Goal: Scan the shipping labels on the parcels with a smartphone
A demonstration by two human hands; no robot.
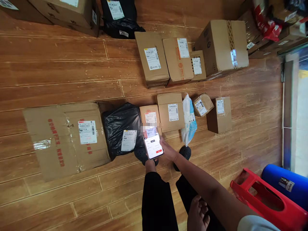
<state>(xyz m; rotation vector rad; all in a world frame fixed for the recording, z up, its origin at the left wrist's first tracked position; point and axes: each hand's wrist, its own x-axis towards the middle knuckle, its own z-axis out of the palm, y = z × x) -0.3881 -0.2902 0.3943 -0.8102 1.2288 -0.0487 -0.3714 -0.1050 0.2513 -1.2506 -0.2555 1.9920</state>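
Head camera looks down at a person standing on a wooden floor (pixel 60 70). Nearest, at the bottom edge, the left hand (pixel 197 214) rests low beside the black trousers; its fingers (pixel 203 207) are loosely curled and hold nothing. Further out, the right hand (pixel 168 150) reaches forward and holds a phone (pixel 152 144) with a lit screen, the fingers closed around its right edge. The phone is above the dark shoes, over a small cardboard box (pixel 149 115) with a white label. Just left of this box lies a black plastic parcel (pixel 121 128), and then a big flat carton (pixel 64 138) with red print. To the right are a medium box (pixel 170 110) and a white bag (pixel 189 120). A red stool (pixel 267 199) lies at the lower right. Far back, more boxes (pixel 178 59) stand in a row.
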